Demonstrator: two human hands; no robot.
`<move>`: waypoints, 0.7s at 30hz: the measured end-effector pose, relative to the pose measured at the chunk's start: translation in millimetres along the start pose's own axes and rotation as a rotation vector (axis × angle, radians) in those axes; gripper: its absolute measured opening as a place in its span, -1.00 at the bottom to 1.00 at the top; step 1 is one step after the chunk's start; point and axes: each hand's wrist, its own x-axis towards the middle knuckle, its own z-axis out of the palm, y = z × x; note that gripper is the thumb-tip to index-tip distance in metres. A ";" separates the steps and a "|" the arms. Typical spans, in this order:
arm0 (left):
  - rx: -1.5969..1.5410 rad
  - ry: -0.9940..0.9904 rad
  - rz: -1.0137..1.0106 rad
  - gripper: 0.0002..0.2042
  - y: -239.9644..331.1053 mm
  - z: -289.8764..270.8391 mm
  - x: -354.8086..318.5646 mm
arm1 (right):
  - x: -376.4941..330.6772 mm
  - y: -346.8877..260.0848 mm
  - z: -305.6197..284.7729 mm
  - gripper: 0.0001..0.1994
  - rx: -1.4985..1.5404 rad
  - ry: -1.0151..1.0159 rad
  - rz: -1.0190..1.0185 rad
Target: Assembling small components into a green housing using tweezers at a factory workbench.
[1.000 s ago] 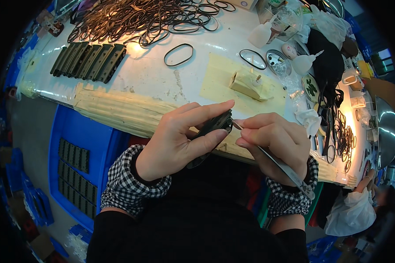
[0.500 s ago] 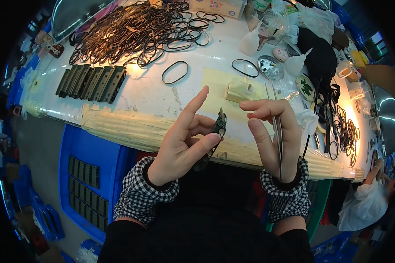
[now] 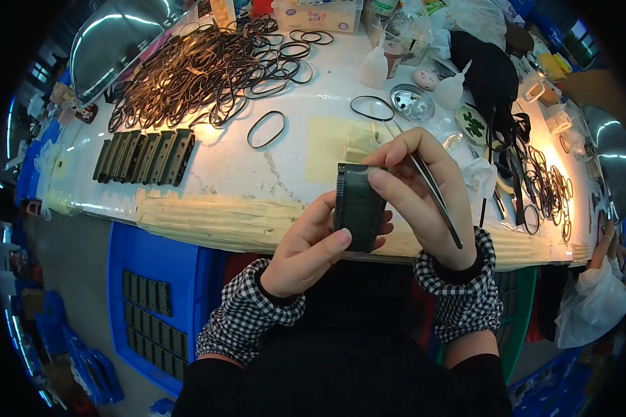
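A dark green, flat rectangular part (image 3: 360, 208) with a ridged left edge stands upright in front of me. My left hand (image 3: 306, 243) grips its lower portion, thumb on the near face and fingers behind. With thumb and forefinger, my right hand (image 3: 431, 191) touches its upper right corner. Metal tweezers (image 3: 435, 189) are tucked along that same hand, their tips pointing away toward the table. Partly covered by the right fingers is a pale yellow block (image 3: 360, 144). A black rubber ring (image 3: 266, 130) lies on the table beyond my left hand.
Several similar green parts (image 3: 145, 158) stand in a row at the left. Behind them is a heap of black rings (image 3: 188, 73). A metal dish (image 3: 412, 103) and a white squeeze bottle (image 3: 374, 68) are farther back. Below the table edge, a blue bin (image 3: 118, 267) holds more parts.
The part has turned from edge-on to showing its broad face. My right hand has moved left and now touches it. The view has shifted slightly.
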 end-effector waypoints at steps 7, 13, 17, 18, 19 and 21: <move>0.064 0.051 -0.044 -0.48 6.8 6.2 -2.3 | 0.0 -4.4 -0.9 -0.81 -0.026 0.117 0.044; 0.175 0.076 -0.036 -0.41 9.6 7.1 -3.5 | 1.9 -1.7 -2.2 -0.81 -0.077 0.077 0.020; 0.202 0.177 0.018 -0.42 5.8 9.9 -4.5 | 0.3 3.7 -0.9 -0.70 -0.154 0.017 -0.010; 0.284 0.220 0.047 -0.43 7.4 8.7 -4.8 | -0.3 6.3 -0.7 -0.68 -0.147 0.041 -0.034; 0.366 0.266 0.080 -0.45 11.5 6.3 -5.2 | -0.3 9.3 -0.6 -0.67 -0.141 0.060 -0.060; 0.469 0.399 0.178 -0.55 23.1 0.3 -5.9 | -2.9 7.5 -0.4 -0.68 -0.089 0.093 -0.052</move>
